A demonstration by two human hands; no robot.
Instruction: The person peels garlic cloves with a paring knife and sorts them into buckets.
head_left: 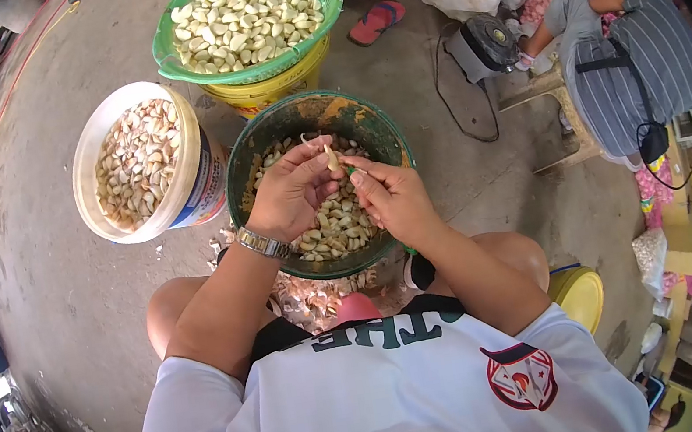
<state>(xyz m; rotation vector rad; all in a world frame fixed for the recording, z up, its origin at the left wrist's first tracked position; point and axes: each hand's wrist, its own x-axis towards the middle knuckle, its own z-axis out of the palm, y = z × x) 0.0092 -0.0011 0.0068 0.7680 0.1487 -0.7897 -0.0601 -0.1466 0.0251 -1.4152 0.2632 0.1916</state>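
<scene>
My left hand point(293, 190), with a metal watch at the wrist, pinches a garlic clove point(333, 158) between thumb and fingers. A thin strip of skin curls up beside it. Close against the clove, my right hand point(392, 196) is closed round a small green-handled tool point(350, 171), seemingly a knife; its blade cannot be made out clearly. Both hands are above a dark green tub point(236, 174) with orange-brown stains inside. Garlic cloves point(335, 231) lie in its bottom, partly hidden by my hands.
A white bucket point(87, 199) of unpeeled-looking cloves stands left. Behind, a green basket point(164, 56) of peeled cloves rests on a yellow bucket point(276, 93). Garlic skins point(313, 298) litter the floor. At right, a person point(635, 69) sits near a corded black appliance point(485, 44).
</scene>
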